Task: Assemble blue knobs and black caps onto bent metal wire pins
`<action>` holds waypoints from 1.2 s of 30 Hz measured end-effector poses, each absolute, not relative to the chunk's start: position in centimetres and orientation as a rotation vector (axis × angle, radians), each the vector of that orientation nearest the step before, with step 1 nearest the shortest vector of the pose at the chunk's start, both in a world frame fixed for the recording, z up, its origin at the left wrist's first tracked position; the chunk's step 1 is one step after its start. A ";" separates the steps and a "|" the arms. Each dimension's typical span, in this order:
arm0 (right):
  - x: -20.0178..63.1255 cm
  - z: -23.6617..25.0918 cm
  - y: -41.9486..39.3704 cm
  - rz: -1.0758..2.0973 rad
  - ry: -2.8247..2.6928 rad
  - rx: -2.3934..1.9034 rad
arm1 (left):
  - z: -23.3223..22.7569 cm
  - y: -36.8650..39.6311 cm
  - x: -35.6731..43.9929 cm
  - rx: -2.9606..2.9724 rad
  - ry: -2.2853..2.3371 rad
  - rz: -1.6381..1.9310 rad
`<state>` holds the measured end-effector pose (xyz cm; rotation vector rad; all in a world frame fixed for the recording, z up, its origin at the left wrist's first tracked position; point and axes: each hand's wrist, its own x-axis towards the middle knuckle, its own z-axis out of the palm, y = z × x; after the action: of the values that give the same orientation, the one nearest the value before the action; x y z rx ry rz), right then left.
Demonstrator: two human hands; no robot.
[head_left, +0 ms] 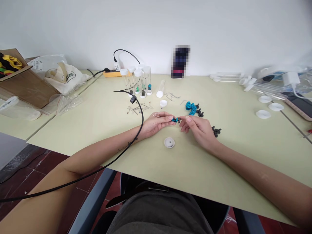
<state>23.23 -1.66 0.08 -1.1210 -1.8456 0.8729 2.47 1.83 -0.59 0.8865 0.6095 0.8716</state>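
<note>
Head view. Left hand (156, 124) and right hand (198, 127) meeting over the table (219, 169), fingertips pinched from both sides on one small blue part (174, 120) with a dark end; held just above the tabletop, midway between the hands. Left hand also holding thin pins (157, 114) against the fingers. White cap (169, 142) lying open side up just below the hands, apart from both. Blue parts (190, 107) heaped beyond the right hand, black screws (200, 112) beside them, more black screws (216, 131) touching or nearly touching the right wrist; cannot tell which. Loose pins (137, 109) scattered beyond the left hand. Capped vials (138, 81) standing upright farther back, one tube (161, 88) lying on its side next to them. Black cable (117, 152) crossing the left forearm and running off the near table edge. Bare tabletop to the right of the right forearm and along the near edge. Box (21, 81) and bag (67, 78) on the adjoining table at left; white lids (264, 113) and a phone (299, 105) near the right edge.
</note>
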 end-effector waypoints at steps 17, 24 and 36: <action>23.2 0.1 -1.7 0.875 -1.845 -1.141 | -0.6 1.8 2.5 0.892 0.611 0.872; 23.2 0.0 -1.7 0.895 -1.830 -1.119 | -0.6 1.8 2.5 0.886 0.609 0.873; 23.2 -0.1 -1.7 0.918 -1.805 -1.102 | -0.7 1.9 2.5 0.891 0.599 0.875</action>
<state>23.19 -1.71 -0.07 -1.1024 -1.8048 0.9177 2.48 1.85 -0.68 0.8913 0.5994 0.8747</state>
